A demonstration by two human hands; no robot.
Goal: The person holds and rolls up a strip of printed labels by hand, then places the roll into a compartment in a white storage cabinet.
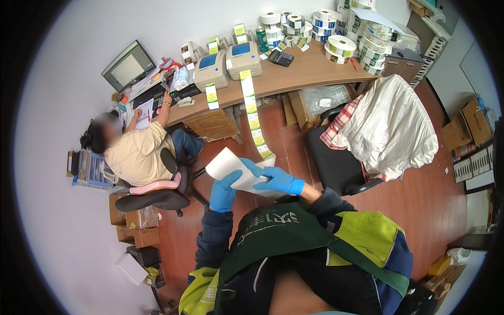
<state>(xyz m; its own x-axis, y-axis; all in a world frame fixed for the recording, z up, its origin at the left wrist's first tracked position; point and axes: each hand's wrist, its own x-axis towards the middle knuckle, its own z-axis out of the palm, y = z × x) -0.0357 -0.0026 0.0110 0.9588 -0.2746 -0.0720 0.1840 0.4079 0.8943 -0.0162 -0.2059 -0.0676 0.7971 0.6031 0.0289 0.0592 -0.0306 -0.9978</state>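
Note:
My left hand (224,191), in a blue glove, is closed on a folded white label strip (226,164), seen from its blank side. Also gloved in blue, my right hand (282,181) grips the same strip at its right part, fingers pressed together. From the front of the right-hand label printer (244,60), a long run of green, yellow and white printed labels (253,121) hangs down to my hands. A shorter strip of labels (211,96) hangs out of the left-hand label printer (211,72).
A seated person (142,149) works at the desk (299,68) on the left, by a monitor (127,65). Label rolls (341,46) and a calculator (281,58) lie on the desk. A black chair (331,163) draped with white cloth (391,126) stands right of my hands.

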